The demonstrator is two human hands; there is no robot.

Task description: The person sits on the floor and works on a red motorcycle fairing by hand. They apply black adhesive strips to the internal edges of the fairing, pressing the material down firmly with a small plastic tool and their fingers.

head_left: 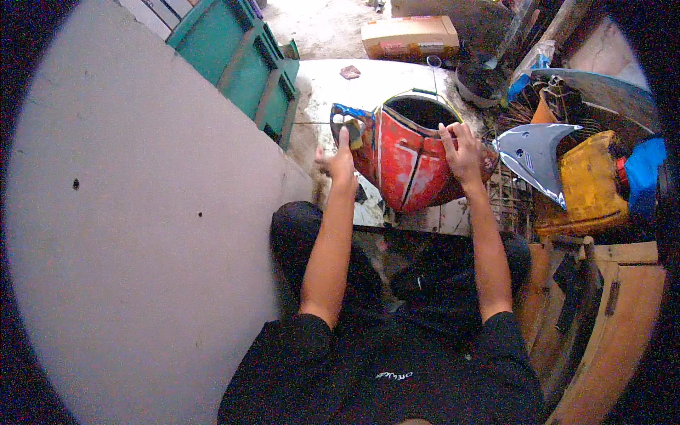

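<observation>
A scuffed red curved panel, like a motorcycle body part, lies tilted in front of me on a pale surface. A dark round opening shows behind its upper edge, with a thin wire handle and green grip over it. My right hand grips the panel's right upper edge with bent fingers. At the panel's left wing, which has a blue tip, my left hand has its thumb raised and its fingers apart. Beside that thumb is a yellowish-brown patch or pad; I cannot tell which.
A grey fairing piece and a dirty yellow jerrycan stand at the right, above wooden door-like boards. At the back lies a cardboard box. A pale wall and a green wooden frame bound the left.
</observation>
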